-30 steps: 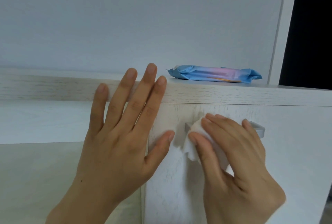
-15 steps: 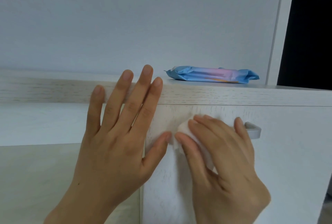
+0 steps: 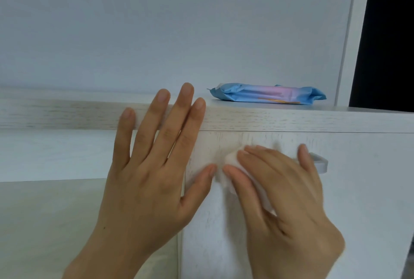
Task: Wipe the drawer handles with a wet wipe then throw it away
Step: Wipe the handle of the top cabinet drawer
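Drawer handle (image 3: 319, 163) runs level, left to right, mostly hidden under right hand (image 3: 284, 200), which pinches the bunched wet wipe (image 3: 230, 160) at its left end; left hand (image 3: 145, 178) flat, fingers straight, braced just beside, holding nothing.

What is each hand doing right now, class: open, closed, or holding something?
Left hand: open, fingers flat against the cabinet.
Right hand: holds the wet wipe on the drawer handle.

left hand (image 3: 143, 178) flat just left of handle (image 3: 319, 163), right hand (image 3: 286, 200) over most of it; drawer front (image 3: 369, 200) bare rightward
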